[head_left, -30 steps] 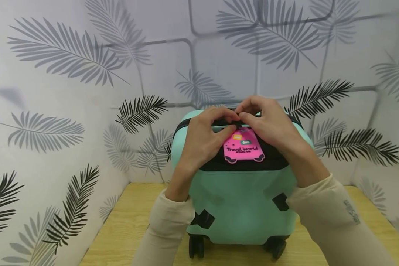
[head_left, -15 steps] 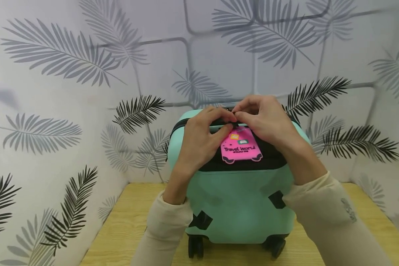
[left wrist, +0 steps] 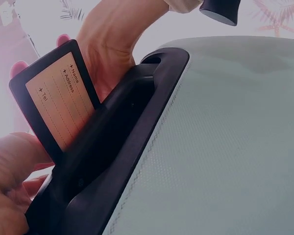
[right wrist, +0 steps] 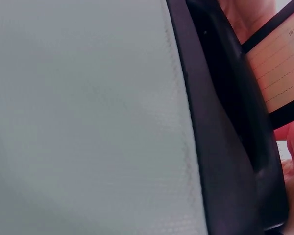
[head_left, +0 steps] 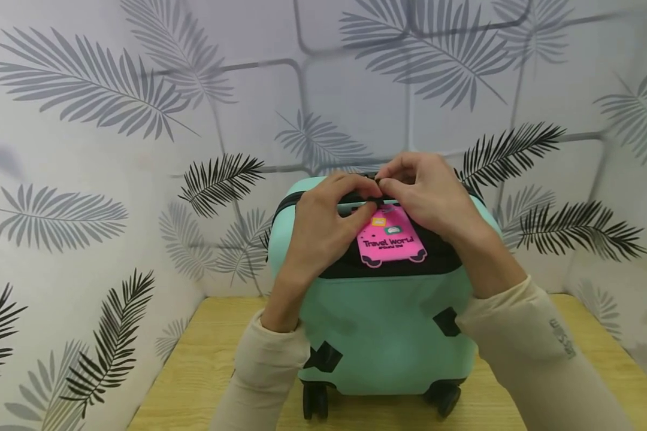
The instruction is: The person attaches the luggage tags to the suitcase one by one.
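A mint-green suitcase (head_left: 388, 335) stands upright on its wheels in the head view. In front of its black handle (left wrist: 115, 117) hangs a pink luggage tag (head_left: 392, 242) printed "Travel World". My left hand (head_left: 326, 224) pinches the black strap (head_left: 378, 202) at the tag's top between thumb and index finger. From the other side my right hand (head_left: 434, 194) pinches the strap's upper part with thumb and index finger. The fingertips nearly meet and hide most of the strap. In the left wrist view, the tag's back bears a card with Name, Address and Tel lines.
The suitcase rests on a yellow wood-grain table (head_left: 194, 371). Behind it and at both sides rise pale walls (head_left: 356, 108) patterned with leaves. Black wheels (head_left: 315, 401) show under the suitcase.
The head view has shifted slightly, so everything sits a little further left. Both hands keep their pinch at the strap, with only tiny finger movements.
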Demonstrator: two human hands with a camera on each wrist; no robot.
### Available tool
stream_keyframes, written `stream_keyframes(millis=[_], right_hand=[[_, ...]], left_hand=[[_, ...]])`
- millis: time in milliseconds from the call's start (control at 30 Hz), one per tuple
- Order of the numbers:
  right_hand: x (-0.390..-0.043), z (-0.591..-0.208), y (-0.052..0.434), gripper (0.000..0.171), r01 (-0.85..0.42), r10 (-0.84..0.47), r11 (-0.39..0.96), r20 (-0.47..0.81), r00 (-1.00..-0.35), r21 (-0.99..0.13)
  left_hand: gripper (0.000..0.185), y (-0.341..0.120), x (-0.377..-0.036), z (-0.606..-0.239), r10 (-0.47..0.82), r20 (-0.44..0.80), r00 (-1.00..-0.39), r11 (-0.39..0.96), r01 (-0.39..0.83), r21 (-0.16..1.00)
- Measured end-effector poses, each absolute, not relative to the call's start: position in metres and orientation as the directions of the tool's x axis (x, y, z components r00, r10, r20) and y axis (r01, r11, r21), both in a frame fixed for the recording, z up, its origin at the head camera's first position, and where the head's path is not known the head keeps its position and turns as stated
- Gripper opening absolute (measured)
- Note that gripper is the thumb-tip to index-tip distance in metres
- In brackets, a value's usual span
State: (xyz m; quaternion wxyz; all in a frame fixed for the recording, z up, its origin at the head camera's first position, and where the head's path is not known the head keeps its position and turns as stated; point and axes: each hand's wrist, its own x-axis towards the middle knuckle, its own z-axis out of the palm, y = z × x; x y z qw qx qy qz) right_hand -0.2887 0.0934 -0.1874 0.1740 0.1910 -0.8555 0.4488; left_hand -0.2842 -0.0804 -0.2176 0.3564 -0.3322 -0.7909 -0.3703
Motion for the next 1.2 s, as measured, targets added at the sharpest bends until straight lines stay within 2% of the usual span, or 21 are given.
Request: stream_keyframes(millis=[233,433,567,800,967,1133,1200], right_hand=[[-0.2882,-0.1927,0.0985,0.015,-0.566,-0.208,0.453,0.536,-0.818,-0.689],[-0.2889,-0.1942,0.1015,0.017,-0.569,-0.215,0.372,0.528,-0.821,-0.734],[-0.2878,-0.1954,0.1016,0.014,-0.552,-0.191,0.388,0.521,-0.832,-0.738],[-0.2867,-0.1974,0.0987,0.011,-0.568,-0.180,0.453,0.554,-0.813,-0.687],[-0.2859,-0.1967,0.0976,0.012,-0.580,-0.161,0.453,0.577,-0.801,-0.678],[-0.2887,-0.1960,0.0996,0.011,-0.604,-0.179,0.433,0.593,-0.785,-0.669],[-0.2887,-0.1962,0.1009,0.012,-0.597,-0.187,0.426,0.579,-0.793,-0.680]], left_hand=[[0.012,-0.0794,-0.2826,-0.2167,0.262,0.806,-0.531,0.506,0.787,0.353],[0.012,-0.0782,-0.2823,-0.2167,0.263,0.803,-0.535,0.506,0.785,0.358],[0.011,-0.0766,-0.2817,-0.2176,0.269,0.796,-0.542,0.501,0.784,0.365],[0.008,-0.0755,-0.2802,-0.2188,0.256,0.796,-0.548,0.499,0.780,0.377],[0.019,-0.0747,-0.2800,-0.2188,0.238,0.812,-0.532,0.493,0.787,0.371],[0.006,-0.0770,-0.2816,-0.2170,0.230,0.829,-0.510,0.462,0.807,0.368],[0.009,-0.0776,-0.2823,-0.2171,0.233,0.828,-0.511,0.452,0.811,0.373]])
